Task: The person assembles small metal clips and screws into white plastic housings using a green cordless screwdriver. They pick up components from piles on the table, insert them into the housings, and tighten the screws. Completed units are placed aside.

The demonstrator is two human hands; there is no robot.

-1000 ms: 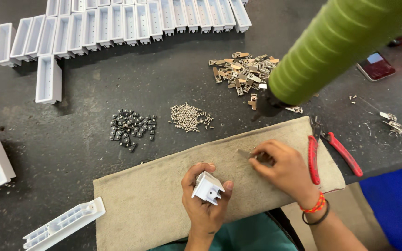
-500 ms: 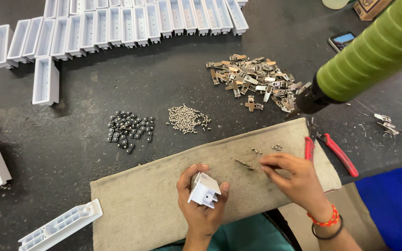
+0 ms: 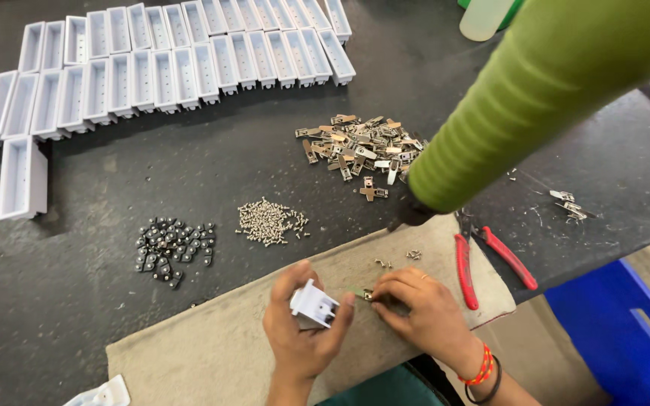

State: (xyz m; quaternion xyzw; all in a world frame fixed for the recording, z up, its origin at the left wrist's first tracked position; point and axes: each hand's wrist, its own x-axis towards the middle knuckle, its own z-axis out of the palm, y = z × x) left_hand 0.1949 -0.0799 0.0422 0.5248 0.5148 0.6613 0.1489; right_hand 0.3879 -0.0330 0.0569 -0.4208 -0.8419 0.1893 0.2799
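Note:
My left hand (image 3: 302, 331) grips a small white plastic housing (image 3: 312, 306) above a beige cloth mat (image 3: 212, 349). My right hand (image 3: 419, 304) pinches a small metal contact piece (image 3: 366, 294) just to the right of the housing, with the fingertips resting on the mat. A few tiny metal bits (image 3: 396, 259) lie on the mat beyond my right hand.
Another person's green sleeve (image 3: 543, 90) reaches in from the upper right over a pile of metal clips (image 3: 359, 146). Screws (image 3: 268, 222) and black parts (image 3: 171, 244) lie on the dark table. Red-handled pliers (image 3: 483, 259) sit right. Rows of white housings (image 3: 159, 64) line the back.
My right hand has moved left with the metal piece, closer to the housing. The other person's green sleeve has swung across the upper right, and the view has shifted.

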